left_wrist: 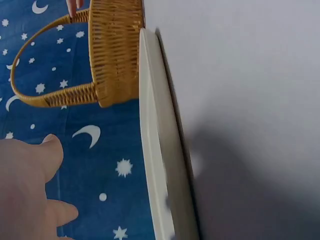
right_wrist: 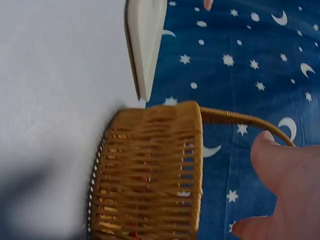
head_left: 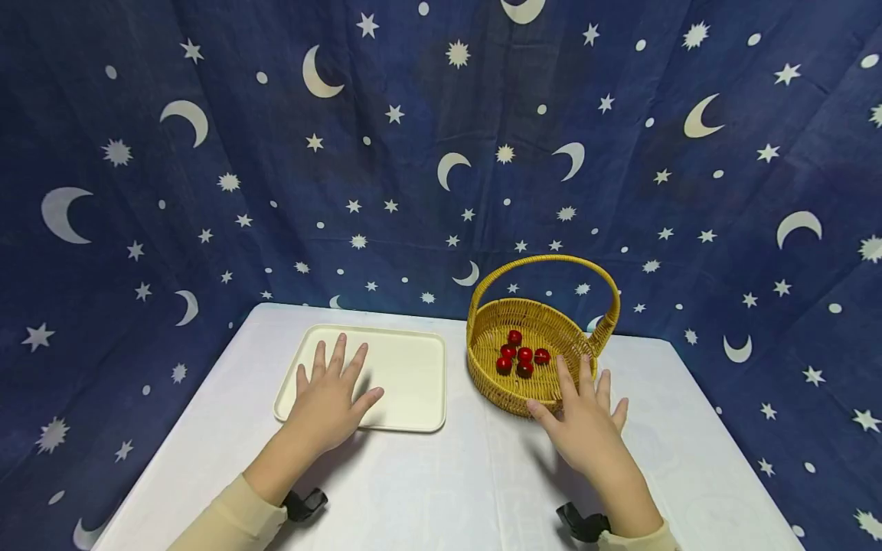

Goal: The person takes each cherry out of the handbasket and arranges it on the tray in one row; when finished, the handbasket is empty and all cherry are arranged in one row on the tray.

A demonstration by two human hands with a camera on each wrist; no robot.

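In the head view my left hand (head_left: 327, 405) is spread with straight fingers above the near left part of a cream rectangular tray (head_left: 413, 383). My right hand (head_left: 587, 425), fingers also spread, hovers by the near right rim of a round wicker basket (head_left: 499, 394) with a tall arched handle. Several dark red cherries (head_left: 525, 355) lie together on the basket floor. Neither hand holds anything. The left wrist view shows the left fingers (left_wrist: 54, 155) apart from the tray (left_wrist: 155, 150); in the right wrist view the basket's side (right_wrist: 150, 170) stands beside the right hand (right_wrist: 290, 185).
A white cloth covers the table (head_left: 427, 490). Behind and at both sides hangs a dark blue curtain (head_left: 413, 92) with moons and stars. The tray is left of the basket, with a narrow gap between them. A black strap (head_left: 303, 505) is on each wrist.
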